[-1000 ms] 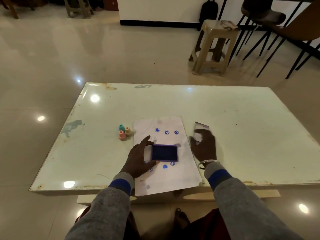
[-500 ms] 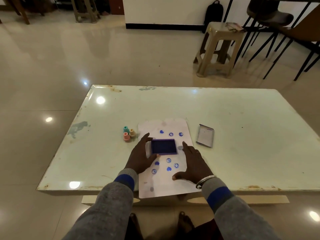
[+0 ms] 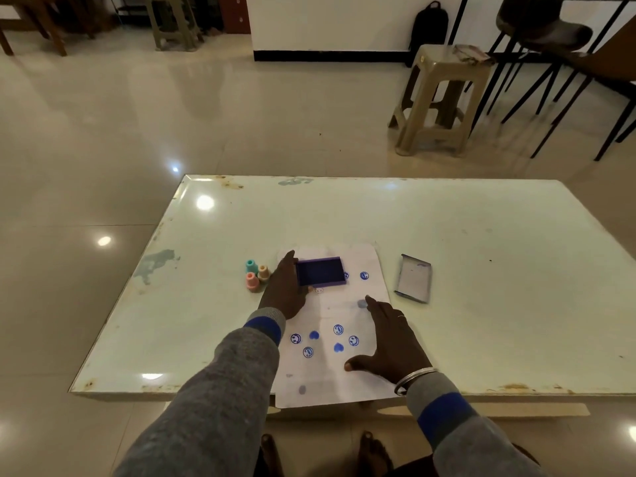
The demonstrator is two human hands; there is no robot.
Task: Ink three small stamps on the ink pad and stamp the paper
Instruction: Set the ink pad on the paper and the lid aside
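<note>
A white paper (image 3: 330, 304) with several blue stamp marks lies on the table near its front edge. The purple ink pad (image 3: 320, 271) sits open on the paper's far part. My left hand (image 3: 284, 287) grips the pad's left side. My right hand (image 3: 392, 342) lies flat, fingers spread, on the paper's right side. Three small stamps stand together left of the paper: a teal stamp (image 3: 251, 266), a cream stamp (image 3: 263, 272) and a pink stamp (image 3: 252, 281).
The ink pad's lid (image 3: 413, 283) lies on the pale table (image 3: 481, 256) right of the paper. A plastic stool (image 3: 437, 98) and dark chairs (image 3: 557, 46) stand on the tiled floor beyond the table's far right.
My left hand has slid the ink pad away from me, up the paper. My right hand left the lid on the table and came down flat on the paper.
</note>
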